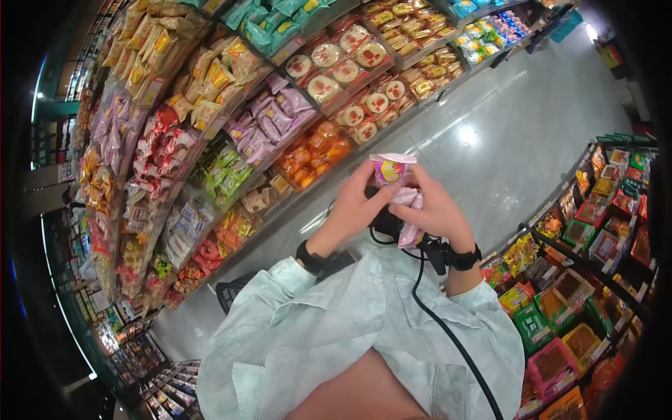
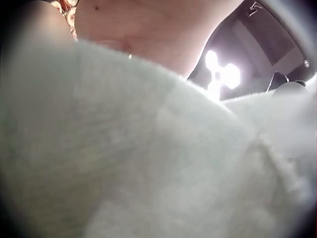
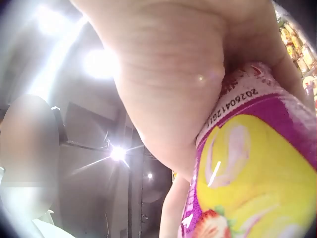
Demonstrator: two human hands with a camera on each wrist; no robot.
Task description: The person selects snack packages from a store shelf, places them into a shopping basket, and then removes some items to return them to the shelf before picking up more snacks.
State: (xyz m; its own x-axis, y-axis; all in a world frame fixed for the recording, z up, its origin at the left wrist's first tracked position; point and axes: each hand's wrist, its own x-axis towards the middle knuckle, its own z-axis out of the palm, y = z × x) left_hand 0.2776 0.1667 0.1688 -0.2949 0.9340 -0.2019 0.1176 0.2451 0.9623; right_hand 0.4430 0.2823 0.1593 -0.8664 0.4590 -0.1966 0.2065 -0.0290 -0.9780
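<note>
In the head view, both hands meet in front of the chest with small purple-and-pink snack packets. The left hand (image 1: 355, 203) grips the upper snack packet (image 1: 389, 170), its thumb across the front. Just below, the right hand (image 1: 439, 208) holds another snack packet (image 1: 410, 236), which sticks out under its fingers. The right wrist view shows a purple snack packet (image 3: 262, 168) up close beside the right hand (image 3: 168, 74), printed with a yellow shape, a strawberry and a date code. Pale shirt fabric (image 2: 138, 144) fills most of the left wrist view, hiding that hand's work.
Sloping shelves of bagged snacks (image 1: 269, 122) run along the left and top. Boxed foods fill a display (image 1: 560, 301) on the right, across the grey floor (image 1: 483, 147). A black cable (image 1: 448, 325) hangs down the shirt, and a dark basket (image 1: 227, 294) shows beside the left sleeve.
</note>
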